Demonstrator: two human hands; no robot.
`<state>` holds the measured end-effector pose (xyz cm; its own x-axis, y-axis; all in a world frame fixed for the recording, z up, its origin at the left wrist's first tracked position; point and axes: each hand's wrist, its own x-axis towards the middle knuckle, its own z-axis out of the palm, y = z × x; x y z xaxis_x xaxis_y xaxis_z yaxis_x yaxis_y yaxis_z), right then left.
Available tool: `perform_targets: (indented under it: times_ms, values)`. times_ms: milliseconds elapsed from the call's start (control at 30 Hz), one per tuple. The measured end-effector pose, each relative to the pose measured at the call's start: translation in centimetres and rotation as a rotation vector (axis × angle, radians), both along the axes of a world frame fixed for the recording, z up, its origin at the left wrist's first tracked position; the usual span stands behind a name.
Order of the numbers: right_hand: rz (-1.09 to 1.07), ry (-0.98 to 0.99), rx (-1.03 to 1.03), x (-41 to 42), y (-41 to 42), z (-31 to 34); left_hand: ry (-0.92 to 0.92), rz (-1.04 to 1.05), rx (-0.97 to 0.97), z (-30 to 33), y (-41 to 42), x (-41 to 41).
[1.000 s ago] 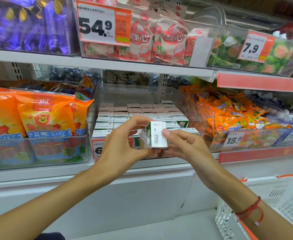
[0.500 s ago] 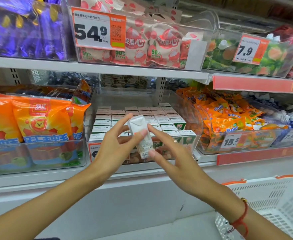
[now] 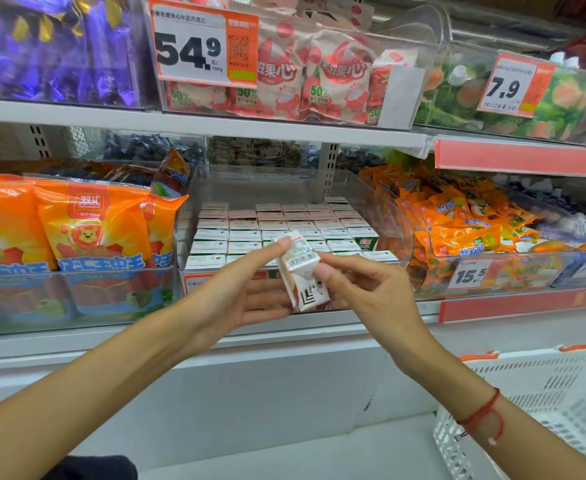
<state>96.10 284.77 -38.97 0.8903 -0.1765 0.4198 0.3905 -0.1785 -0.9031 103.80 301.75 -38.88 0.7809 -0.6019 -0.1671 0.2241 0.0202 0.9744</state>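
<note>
A small white drink carton (image 3: pixel 302 271) with a barcode on its top face is tilted in front of the middle shelf. My left hand (image 3: pixel 239 292) supports it from the left, thumb tip on its upper edge and fingers stretched under it. My right hand (image 3: pixel 364 289) pinches the carton's right side between thumb and fingers. Behind it a clear bin (image 3: pixel 385 216) holds several rows of the same cartons (image 3: pixel 256 233).
Orange snack bags (image 3: pixel 90 223) fill the bin to the left and orange packets (image 3: pixel 457 220) the bin to the right. Price tags 54.9 (image 3: pixel 194 50) and 7.9 (image 3: pixel 506 88) hang on the upper shelf. A white shopping basket (image 3: pixel 534 403) hangs at my right forearm.
The carton has been turned between both hands from upright to tilted, so its barcoded top now faces me. Both hands shifted slightly right and lower.
</note>
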Motion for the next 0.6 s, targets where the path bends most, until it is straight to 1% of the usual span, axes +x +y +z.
perform_targets:
  times_ms: [200, 400, 500, 600]
  values:
    - [-0.118, 0.187, 0.083, -0.04, 0.26, 0.24, 0.144, -0.113, 0.186, -0.29, -0.44, -0.30]
    - [-0.134, 0.319, 0.077, 0.29, -0.14, 0.13, 0.195, -0.093, 0.210, -0.71, -0.83, -0.12]
    - [-0.080, 0.396, 0.096, 0.32, -0.36, 0.36, 0.185, -0.096, 0.193, -0.69, -0.66, -0.02]
    - [0.077, 0.549, 0.205, 0.22, -0.62, 0.71, 0.146, -0.076, 0.102, -0.64, -0.64, -0.06]
